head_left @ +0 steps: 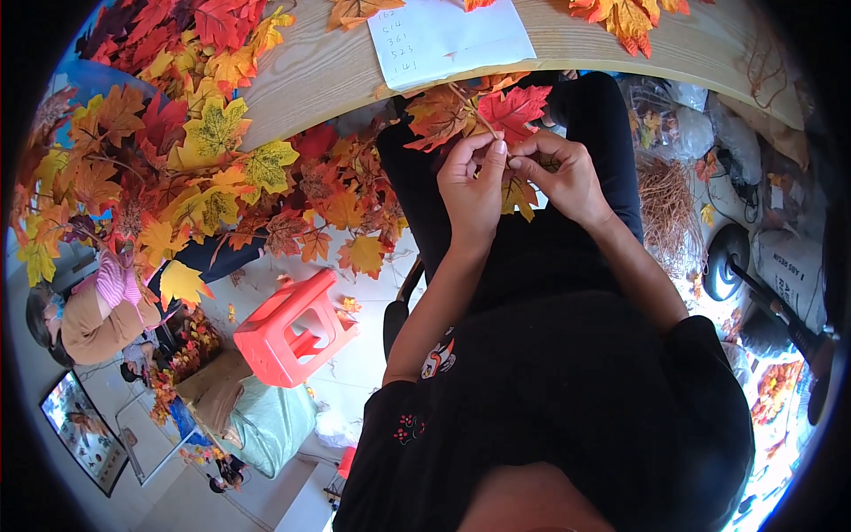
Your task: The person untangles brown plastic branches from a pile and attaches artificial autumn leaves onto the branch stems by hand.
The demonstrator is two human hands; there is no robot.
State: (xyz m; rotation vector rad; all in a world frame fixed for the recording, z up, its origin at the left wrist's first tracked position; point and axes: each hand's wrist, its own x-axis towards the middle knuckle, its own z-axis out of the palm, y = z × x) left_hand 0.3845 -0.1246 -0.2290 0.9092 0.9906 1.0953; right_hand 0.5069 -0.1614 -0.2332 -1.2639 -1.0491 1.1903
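Note:
In front of my lap, just below the table's edge, my left hand [472, 182] pinches the thin brown stem [479, 113] of an artificial maple leaf spray between thumb and fingers. Close beside it, my right hand [567, 182] is closed too, its thumb and forefinger pinching at the same stem. What exactly lies between the right fingertips is too small to make out. A red leaf [514, 110] and an orange leaf [438, 120] spread above the hands. Below the fingers hangs a yellow leaf [518, 197].
A wooden table [310, 89] curves across the top, bearing a handwritten paper sheet [452, 44]. Piled maple leaf sprays [204, 177] spill over its left side. A red plastic stool [266, 341] stands lower left; another person [97, 310] sits beyond. Brown stems [669, 208] and plastic bags lie right.

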